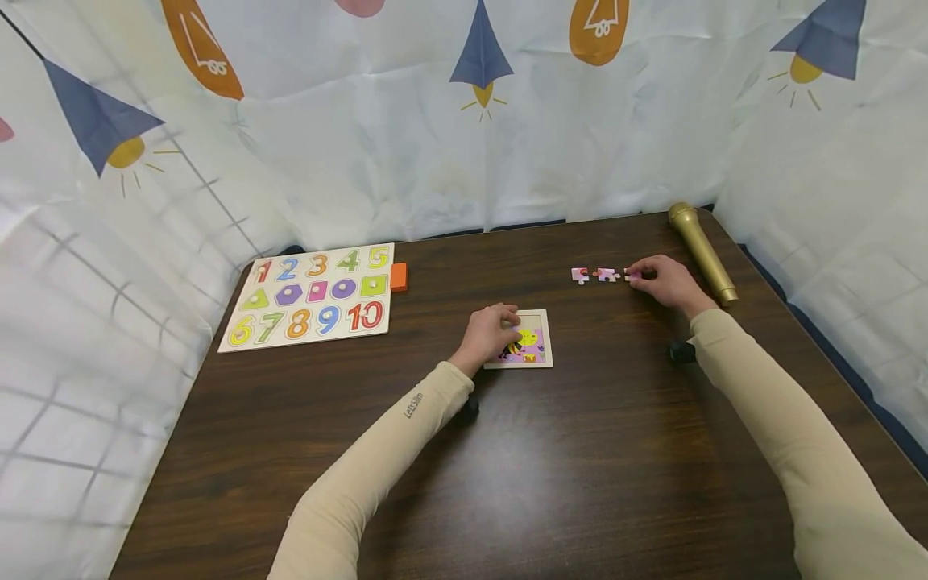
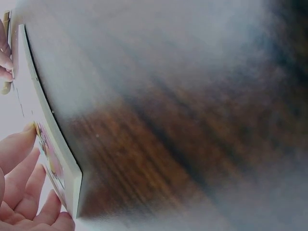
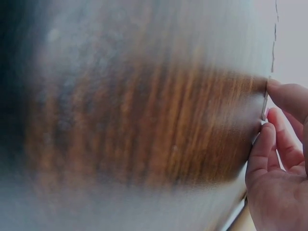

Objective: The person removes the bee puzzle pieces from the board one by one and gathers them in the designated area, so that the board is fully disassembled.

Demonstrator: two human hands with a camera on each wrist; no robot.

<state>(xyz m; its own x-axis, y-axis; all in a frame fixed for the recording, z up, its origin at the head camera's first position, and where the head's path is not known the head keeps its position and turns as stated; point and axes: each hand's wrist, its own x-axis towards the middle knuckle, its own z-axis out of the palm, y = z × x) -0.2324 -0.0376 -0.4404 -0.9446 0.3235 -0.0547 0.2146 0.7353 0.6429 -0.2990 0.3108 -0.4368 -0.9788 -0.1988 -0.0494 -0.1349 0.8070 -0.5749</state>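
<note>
A small square jigsaw tray (image 1: 548,340) with a pale frame lies mid-table, part of a yellow bee picture on purple in it. My left hand (image 1: 490,334) rests over the tray's left side and hides part of the picture. In the left wrist view, the thumb (image 2: 19,147) touches the picture's surface while the other fingers lie along the frame. Farther right, my right hand (image 1: 663,282) pinches a pink jigsaw piece (image 1: 632,275) at the tabletop between thumb and fingers. Two more pink pieces, one left (image 1: 580,275) and one middle (image 1: 606,275), lie beside it in a row.
A number-and-shape board (image 1: 304,342) lies at the back left, with an orange block (image 1: 399,277) against its right edge. Beyond my right hand, a gold microphone (image 1: 702,251) lies near the right edge of the dark wooden table (image 1: 565,467). White printed curtains (image 1: 406,161) hang around it.
</note>
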